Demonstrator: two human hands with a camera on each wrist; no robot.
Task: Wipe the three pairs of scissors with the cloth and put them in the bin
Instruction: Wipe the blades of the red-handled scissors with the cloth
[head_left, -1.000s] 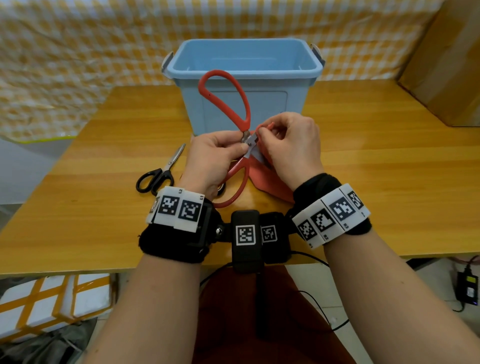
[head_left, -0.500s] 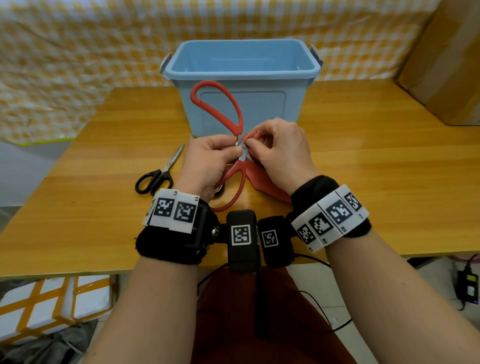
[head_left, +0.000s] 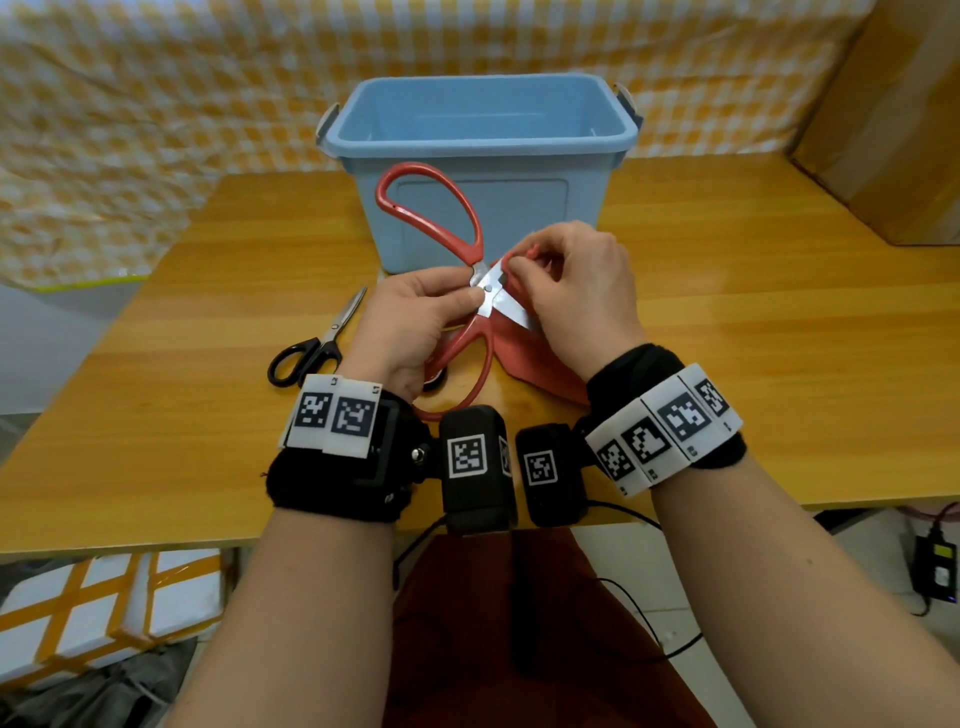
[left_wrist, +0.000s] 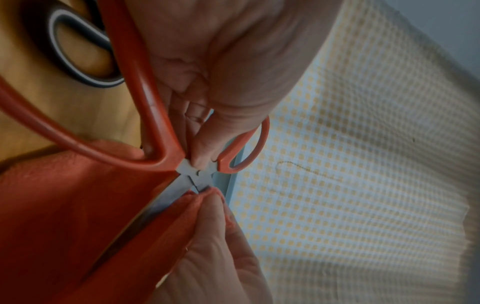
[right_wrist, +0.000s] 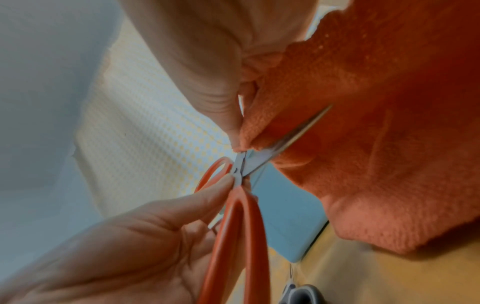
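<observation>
the table (head_left: 727, 332) runs wide and bare to your right as far as a cardboard box (head_left: 893, 119) at its far right corner; to your left it ends at a checked cloth backdrop (head_left: 156, 104). the blue bin (head_left: 483, 140) stands open-topped at the far middle of the table, directly beyond your hands, its near wall just behind the raised red handle loop. the near table edge lies under your wrists.

your left hand (head_left: 410, 322) pinches the red scissors (head_left: 431, 218) at the pivot, thumb on the metal beside the rivet, fingers curled behind. one handle loop stands up in front of the bin; the other points down toward you, past your left wrist. your right hand (head_left: 576, 291) is curled round a fold of the red cloth (head_left: 540, 364) and pinches it onto one blade just beyond the pivot; the rest of the cloth hangs down to the table beneath that hand.

the red scissors are spread in an x, with short bright steel blades and long, thin red loops. the black scissors (head_left: 317, 343) lie flat on the table just left of your left hand, closed, tips pointing away from you. a third pair (left_wrist: 78, 51), with a dark handle ring edged in white, lies on the table under your left hand; only that ring shows.
</observation>
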